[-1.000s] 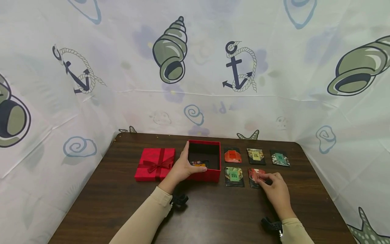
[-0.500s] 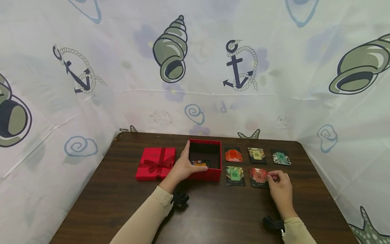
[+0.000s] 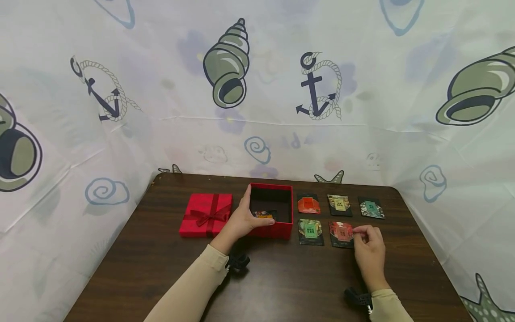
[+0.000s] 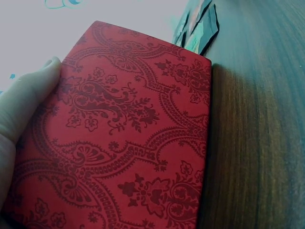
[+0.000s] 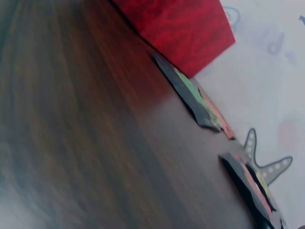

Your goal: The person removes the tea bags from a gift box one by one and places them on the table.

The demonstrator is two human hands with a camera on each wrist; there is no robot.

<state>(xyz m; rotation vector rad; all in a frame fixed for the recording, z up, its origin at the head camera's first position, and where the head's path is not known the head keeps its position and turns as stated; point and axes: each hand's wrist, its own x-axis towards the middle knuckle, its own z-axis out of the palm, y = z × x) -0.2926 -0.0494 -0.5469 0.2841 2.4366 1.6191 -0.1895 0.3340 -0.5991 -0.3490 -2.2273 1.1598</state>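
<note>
An open red gift box (image 3: 277, 230) with a dark inside stands near the table's middle. My left hand (image 3: 241, 221) holds its near left corner, fingers along the left wall and thumb on the front rim. In the left wrist view, the thumb shows against the patterned box wall (image 4: 119, 129). A small orange packet (image 3: 263, 214) lies inside the box. Right of the box, my right hand (image 3: 370, 248) has thumb and forefinger pinched at the right edge of a flat red sachet (image 3: 342, 233). The other fingers are curled. In the right wrist view, the hand is nearly all out of frame.
A green sachet (image 3: 310, 232) lies left of the red one. Behind them are an orange sachet (image 3: 308, 204), a yellow one (image 3: 339, 205) and a teal one (image 3: 371, 207). The red box lid (image 3: 201, 228) with a ribbon bow lies left of the box.
My right hand has shifted right, from over the red sachet to its right edge, showing more of its front. The left hand and the box have stayed in place.
</note>
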